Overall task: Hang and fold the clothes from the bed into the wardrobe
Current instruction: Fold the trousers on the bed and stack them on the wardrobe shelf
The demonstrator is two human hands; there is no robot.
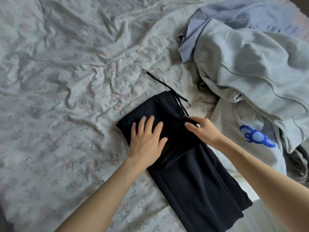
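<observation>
**Dark trousers half-folded on the floral sheet**

A pair of black trousers (189,166) lies on the bed sheet (66,81), running from the middle of the scene toward the near right. Its far end is doubled back over itself, forming a thicker block of cloth. Two ends of a black drawstring (163,84) trail out from the far edge of that block, one stretching far-left across the sheet, the other short and pointing right; both finish in pale tips.

The left hand (147,139) lies flat on the folded block, fingers straight and slightly spread, pressing the cloth down and gripping nothing. The right hand (203,129) rests at the block's right edge, just near the drawstring's root; its fingers curl over the fabric edge there, though whether they truly pinch it cannot be told.

To the right, a light grey sweatshirt (247,69) sits heaped, with a pale blue garment (234,15) beneath it on the far side. Nearer, a pale top bearing a bright blue embroidered patch (255,136) lies beside the trousers.
</observation>
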